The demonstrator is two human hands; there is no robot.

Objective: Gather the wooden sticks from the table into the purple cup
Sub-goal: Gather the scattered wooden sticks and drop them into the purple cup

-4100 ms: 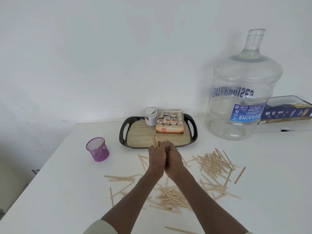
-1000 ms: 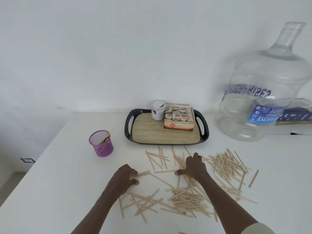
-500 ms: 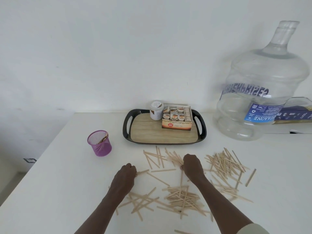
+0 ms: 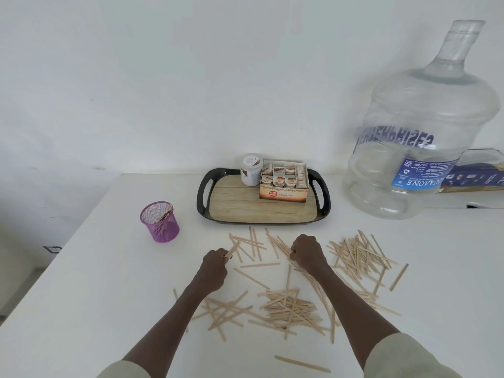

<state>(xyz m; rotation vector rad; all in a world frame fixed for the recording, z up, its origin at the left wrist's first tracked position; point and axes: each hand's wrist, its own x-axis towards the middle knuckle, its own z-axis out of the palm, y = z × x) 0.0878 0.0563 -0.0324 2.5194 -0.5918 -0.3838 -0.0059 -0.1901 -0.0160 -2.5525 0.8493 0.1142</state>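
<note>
Centrally, left hand [image 4: 215, 268] and right hand [image 4: 308, 252] each clutch wooden sticks [image 4: 289, 306], table [image 4: 81, 296] edges distant.

Home (tea tray [image 4: 203, 197], water jug [image 4: 420, 148])

Two bare forearms, pale cream sleeves pushed up near the elbows, left sleeve [image 4: 122, 369], right sleeve [image 4: 403, 356], soft plain fabric, bare left hand [image 4: 214, 268], bare right hand [image 4: 306, 252]

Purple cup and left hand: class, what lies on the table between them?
Head view: bare white table lies between the purple cup and the left hand, which grips sticks.
</note>
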